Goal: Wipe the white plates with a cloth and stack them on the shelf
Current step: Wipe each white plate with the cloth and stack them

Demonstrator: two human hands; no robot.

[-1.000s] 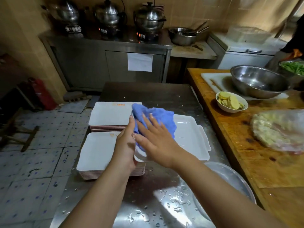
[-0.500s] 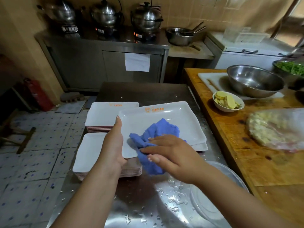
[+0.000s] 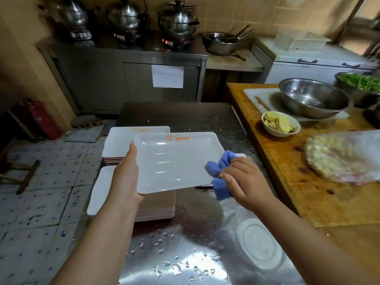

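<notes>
Currently white rectangular plate (image 3: 176,161) held tilted over steel table (image 3: 185,254), orange logo at far edge. Left hand (image 3: 125,177) gripping its left edge; right hand (image 3: 244,179) clutching blue cloth (image 3: 221,175) against plate's right edge. Underneath, two stacks of white plates: near stack (image 3: 102,190), far stack (image 3: 119,140). Off right on wooden counter (image 3: 287,182): small white bowl (image 3: 280,125) with ginger slices, empty steel bowl (image 3: 312,97), tray of green beans (image 3: 359,81).

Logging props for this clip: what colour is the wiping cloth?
Blue. The cloth, bunched in the right hand, shows best in the head view.
</notes>
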